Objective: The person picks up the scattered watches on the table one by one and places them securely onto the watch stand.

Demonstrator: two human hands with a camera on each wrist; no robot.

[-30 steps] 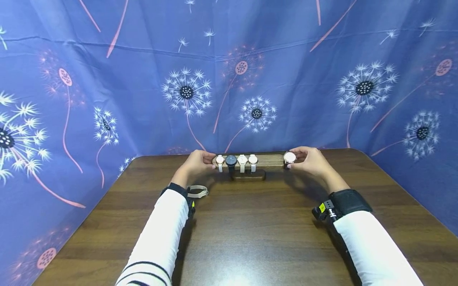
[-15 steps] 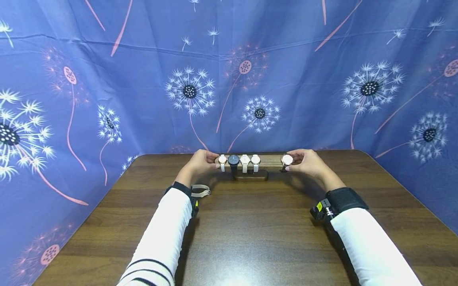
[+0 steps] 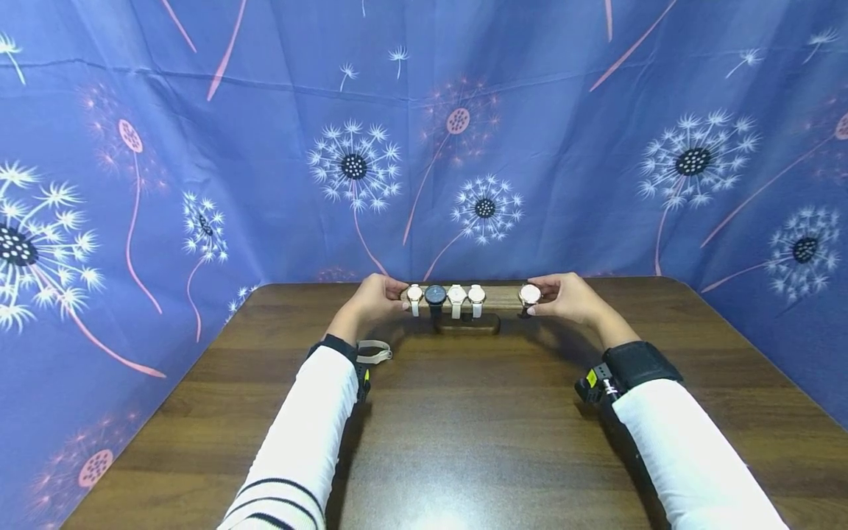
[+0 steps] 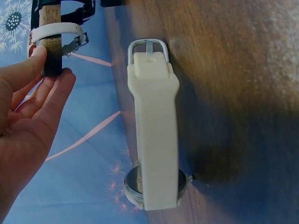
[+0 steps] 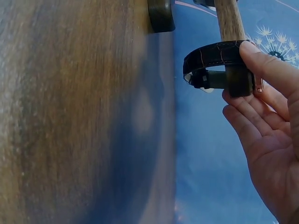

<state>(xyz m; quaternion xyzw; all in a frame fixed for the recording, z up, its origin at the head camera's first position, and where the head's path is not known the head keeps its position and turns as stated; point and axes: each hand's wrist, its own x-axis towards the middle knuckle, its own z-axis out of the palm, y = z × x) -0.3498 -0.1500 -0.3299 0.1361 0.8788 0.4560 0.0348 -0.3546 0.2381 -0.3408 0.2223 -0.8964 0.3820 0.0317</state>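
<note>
A wooden watch stand [image 3: 503, 297] has its bar raised on a dark base [image 3: 467, 324] near the far table edge. My left hand [image 3: 376, 297] grips the bar's left end with thumb and fingers, beside a white-strapped watch [image 3: 414, 293]. A black watch [image 3: 435, 295] and two more pale-strapped ones, including the cream watch [image 3: 456, 294], sit along the left half. At the right end, my right hand [image 3: 573, 300] pinches a watch with a dark leather strap [image 5: 212, 56], which loops around the bar. Its pale dial [image 3: 529, 294] faces me.
A loose watch with a cream strap [image 4: 159, 135] lies on the brown wooden table [image 3: 457, 419], near my left wrist. Behind the table hangs a blue dandelion-patterned curtain [image 3: 278, 177].
The dark-strapped watch has slid left along the bar with my right hand, closer to the other watches. My left hand stays on the bar's left end. The head view has shifted slightly.
</note>
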